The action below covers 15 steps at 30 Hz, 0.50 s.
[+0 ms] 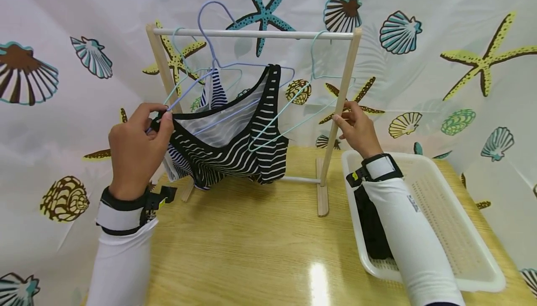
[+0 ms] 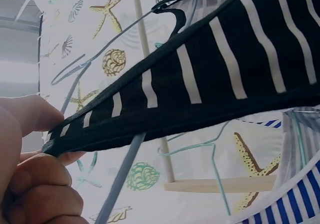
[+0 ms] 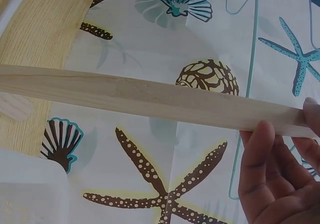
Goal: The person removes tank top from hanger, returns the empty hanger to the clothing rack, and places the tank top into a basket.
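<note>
My left hand [image 1: 138,143] pinches the left shoulder strap of a black sleeveless top [image 1: 270,166] with white stripes, at the left end of a periwinkle hanger [image 1: 251,64]. The top's other strap lies over the hanger's right arm, and the front neckline sags between them. In the left wrist view the strap [image 2: 225,59] stretches taut from thumb and fingers, with the hanger's bar [image 2: 122,179] crossing behind it. The hanger's hook rises above the rack's rail [image 1: 268,34]. My right hand [image 1: 356,129] grips the rack's right wooden post [image 3: 125,92] between thumb and fingers.
A blue-and-white striped garment [image 1: 215,89] hangs behind the top on a mint hanger. Another mint hanger [image 1: 312,57] hangs bare at the rail's right. A white basket [image 1: 465,203] with black cloth [image 1: 371,227] stands right on the wooden table [image 1: 251,241]. A shell-patterned curtain surrounds it.
</note>
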Tool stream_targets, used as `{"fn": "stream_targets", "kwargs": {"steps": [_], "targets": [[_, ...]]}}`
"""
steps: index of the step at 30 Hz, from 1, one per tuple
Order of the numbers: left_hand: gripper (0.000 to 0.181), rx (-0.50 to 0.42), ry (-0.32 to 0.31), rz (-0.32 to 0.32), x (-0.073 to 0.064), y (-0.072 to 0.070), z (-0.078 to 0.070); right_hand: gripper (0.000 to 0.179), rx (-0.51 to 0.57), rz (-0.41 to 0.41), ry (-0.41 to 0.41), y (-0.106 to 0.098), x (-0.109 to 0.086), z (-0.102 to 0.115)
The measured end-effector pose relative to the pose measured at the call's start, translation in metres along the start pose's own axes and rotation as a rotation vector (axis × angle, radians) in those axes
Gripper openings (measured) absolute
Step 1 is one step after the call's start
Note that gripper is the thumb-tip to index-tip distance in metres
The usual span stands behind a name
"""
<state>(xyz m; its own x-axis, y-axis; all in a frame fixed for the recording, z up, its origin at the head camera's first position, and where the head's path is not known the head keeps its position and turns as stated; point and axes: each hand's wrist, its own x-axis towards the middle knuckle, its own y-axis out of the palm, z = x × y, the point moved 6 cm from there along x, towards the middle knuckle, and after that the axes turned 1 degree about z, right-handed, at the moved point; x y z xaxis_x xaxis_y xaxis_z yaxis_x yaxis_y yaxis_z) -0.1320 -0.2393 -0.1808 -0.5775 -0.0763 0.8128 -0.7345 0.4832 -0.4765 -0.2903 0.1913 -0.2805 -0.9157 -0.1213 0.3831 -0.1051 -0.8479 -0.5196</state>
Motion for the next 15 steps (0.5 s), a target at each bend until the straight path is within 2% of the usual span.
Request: {"fn": "stream_targets", "kwargs": {"steps": [15], "targets": [[0.025,-0.034,-0.024,-0.08,-0.001,-0.027,-0.011,0.04,0.002,0.002,0.009,0.0,-0.001,0.001]]}}
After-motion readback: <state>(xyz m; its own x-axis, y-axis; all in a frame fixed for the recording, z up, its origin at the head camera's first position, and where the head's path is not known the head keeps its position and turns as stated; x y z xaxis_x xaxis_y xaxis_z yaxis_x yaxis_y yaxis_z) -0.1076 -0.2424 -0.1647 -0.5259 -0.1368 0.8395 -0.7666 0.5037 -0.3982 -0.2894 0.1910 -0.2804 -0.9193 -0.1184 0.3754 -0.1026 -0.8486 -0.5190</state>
